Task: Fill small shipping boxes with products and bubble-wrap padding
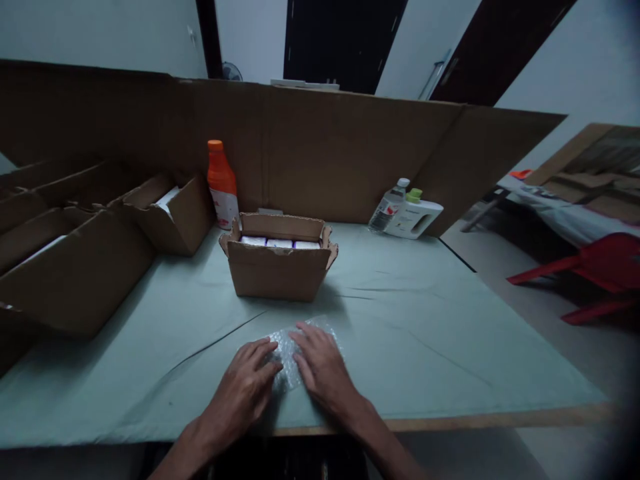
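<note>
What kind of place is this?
It looks like an indoor workroom, maybe: there's a cloth-covered table, an open cardboard box on it, and some bubble wrap.

We have left hand [244, 380] and right hand [324, 367] side by side, apart, backs up, fingers loosely bent. Our forearms [193, 445] angle inward.

Print on orange bottle [223, 183], clear bottle [388, 208], white jug [414, 219]; unreadable

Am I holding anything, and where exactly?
No clear grip shows; your left hand and right hand lie over opposite sides of a clear plastic bubble-wrap sheet.
</note>
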Motion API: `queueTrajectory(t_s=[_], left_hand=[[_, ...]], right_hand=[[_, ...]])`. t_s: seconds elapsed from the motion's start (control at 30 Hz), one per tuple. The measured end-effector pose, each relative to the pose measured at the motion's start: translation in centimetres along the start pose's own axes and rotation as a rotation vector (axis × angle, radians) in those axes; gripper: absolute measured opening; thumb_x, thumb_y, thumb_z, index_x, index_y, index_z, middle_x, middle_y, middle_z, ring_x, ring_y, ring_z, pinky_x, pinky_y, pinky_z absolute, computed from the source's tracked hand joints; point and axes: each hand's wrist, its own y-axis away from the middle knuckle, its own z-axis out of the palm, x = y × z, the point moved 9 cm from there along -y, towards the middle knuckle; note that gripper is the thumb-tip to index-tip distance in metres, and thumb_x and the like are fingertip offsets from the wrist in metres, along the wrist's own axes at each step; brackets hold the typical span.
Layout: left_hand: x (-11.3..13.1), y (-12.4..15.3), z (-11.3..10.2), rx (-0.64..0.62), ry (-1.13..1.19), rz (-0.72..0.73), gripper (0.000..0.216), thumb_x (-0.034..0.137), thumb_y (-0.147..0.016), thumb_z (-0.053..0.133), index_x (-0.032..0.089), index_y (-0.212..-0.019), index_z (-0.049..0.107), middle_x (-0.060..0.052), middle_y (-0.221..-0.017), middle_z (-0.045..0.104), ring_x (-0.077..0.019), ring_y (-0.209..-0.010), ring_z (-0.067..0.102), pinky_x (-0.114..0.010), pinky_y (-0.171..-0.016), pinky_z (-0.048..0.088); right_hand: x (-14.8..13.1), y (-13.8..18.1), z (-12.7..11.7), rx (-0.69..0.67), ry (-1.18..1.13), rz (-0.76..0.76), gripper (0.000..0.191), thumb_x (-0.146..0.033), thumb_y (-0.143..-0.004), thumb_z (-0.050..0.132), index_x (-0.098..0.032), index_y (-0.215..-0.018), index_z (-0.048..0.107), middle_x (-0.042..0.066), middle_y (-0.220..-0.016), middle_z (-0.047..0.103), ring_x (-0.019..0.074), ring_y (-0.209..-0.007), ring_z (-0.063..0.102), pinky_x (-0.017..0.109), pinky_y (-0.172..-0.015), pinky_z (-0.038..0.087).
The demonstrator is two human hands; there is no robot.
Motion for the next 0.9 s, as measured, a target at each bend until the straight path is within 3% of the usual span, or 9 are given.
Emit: queueTrajectory(t_s=[0.1, 0.17, 0.37, 0.47, 0.6, 0.73, 0.9], left_hand=[[-1.8, 1.0, 2.2, -0.002, -0.008, -0.071, 0.035, 0.006, -0.084, 0.051, 0.021, -0.112, 0.065, -0.013, -0.127, 0.066, -0.0274, -0.118, 0.061, -0.047, -0.096, 0.055], [-3.0, 1.7, 2.3, 0.011, 0.008, -0.105, 0.032, 0.008, -0.086, 0.051, 0.020, -0.111, 0.065, -0.013, -0.129, 0.066, -0.0274, -0.121, 0.060, -0.047, -0.098, 0.054], [-3.0, 2.2, 1.8, 0.001, 0.030, -0.122, 0.030, 0.009, -0.085, 0.053, 0.023, -0.108, 0.067, -0.011, -0.128, 0.067, -0.0275, -0.122, 0.060, -0.046, -0.098, 0.053], [-3.2, 2.6, 1.4, 0.107, -0.039, -0.130, 0.027, 0.011, -0.085, 0.054, 0.023, -0.107, 0.067, -0.012, -0.130, 0.065, -0.0282, -0.121, 0.060, -0.045, -0.097, 0.053], [-4.3, 3.8, 0.3, 0.280, -0.241, -0.212, 0.029, 0.022, -0.088, 0.058, 0.019, -0.117, 0.063, -0.016, -0.128, 0.062, -0.0323, -0.119, 0.058, -0.050, -0.095, 0.050], [-4.6, 4.2, 0.4, 0.246, -0.293, -0.284, 0.032, 0.025, -0.087, 0.060, 0.019, -0.119, 0.060, -0.012, -0.115, 0.066, -0.0297, -0.107, 0.060, -0.047, -0.093, 0.049], [-4.6, 3.5, 0.9, 0.222, -0.185, -0.373, 0.035, 0.012, -0.082, 0.053, 0.022, -0.114, 0.063, -0.006, -0.097, 0.069, -0.0248, -0.091, 0.062, -0.042, -0.083, 0.051]], right_hand=[[-2.1, -1.1, 3.2, -0.108, -0.044, -0.119, 0.044, -0.012, -0.092, 0.054, -0.023, -0.135, 0.058, 0.010, -0.140, 0.060, 0.0254, -0.129, 0.053, 0.044, -0.106, 0.043], [-1.0, -0.6, 3.9, -0.112, -0.026, -0.122, 0.043, -0.013, -0.093, 0.053, -0.024, -0.134, 0.059, 0.009, -0.142, 0.058, 0.0259, -0.132, 0.051, 0.046, -0.108, 0.042], [8.8, 3.1, -0.2, 0.060, 0.146, 0.151, 0.036, -0.025, -0.097, 0.048, -0.021, -0.129, 0.063, 0.013, -0.137, 0.061, 0.0305, -0.126, 0.055, 0.050, -0.100, 0.045], [11.1, 3.9, -1.9, 0.126, 0.199, 0.270, 0.034, -0.033, -0.098, 0.047, -0.019, -0.125, 0.065, 0.015, -0.131, 0.064, 0.0305, -0.122, 0.057, 0.049, -0.098, 0.045], [10.2, 2.5, -1.3, 0.134, 0.175, 0.296, 0.031, -0.032, -0.096, 0.051, -0.015, -0.117, 0.066, 0.018, -0.130, 0.064, 0.0324, -0.121, 0.056, 0.049, -0.098, 0.043], [8.3, 1.3, -0.3, 0.125, -0.004, 0.249, 0.015, -0.026, -0.092, 0.052, -0.020, -0.096, 0.065, 0.013, -0.122, 0.068, 0.0293, -0.117, 0.058, 0.047, -0.096, 0.042], [8.4, 2.8, -1.5, 0.166, -0.177, 0.294, 0.015, -0.028, -0.091, 0.051, -0.023, -0.085, 0.063, 0.006, -0.100, 0.073, 0.0248, -0.098, 0.065, 0.041, -0.087, 0.045]])
